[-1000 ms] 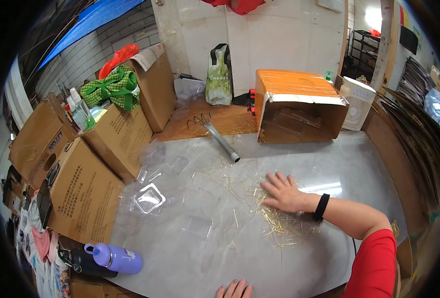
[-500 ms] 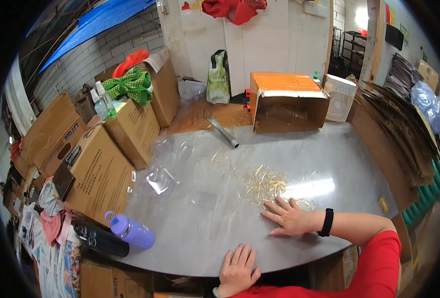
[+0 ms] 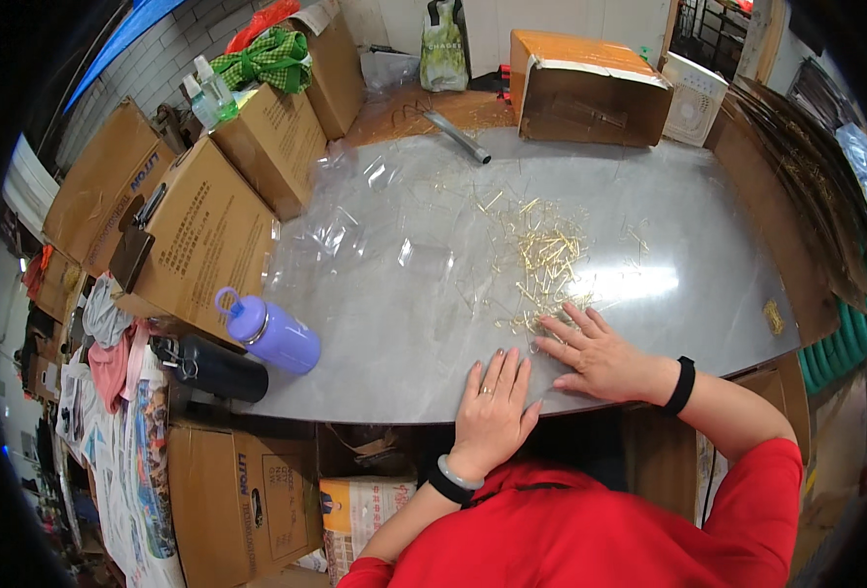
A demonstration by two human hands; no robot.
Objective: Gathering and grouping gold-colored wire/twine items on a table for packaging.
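Both of my hands lie flat on the grey tabletop near its front edge. My left hand rests palm down with a ring and a pale bangle, holding nothing. My right hand, with a black wristband, has its fingers spread, the fingertips touching the near edge of a scatter of thin golden sticks. Clear plastic sheets and small clear bags cover the table left of the sticks.
A purple bottle and a black bottle lie at the table's left front corner. Cardboard boxes line the left side. An open orange-topped box, a metal tube and a green-and-white bag stand at the far edge.
My view has shifted back toward the table's front edge. My left hand has come up onto the table beside the right. My right hand has slid nearer with the sticks' edge.
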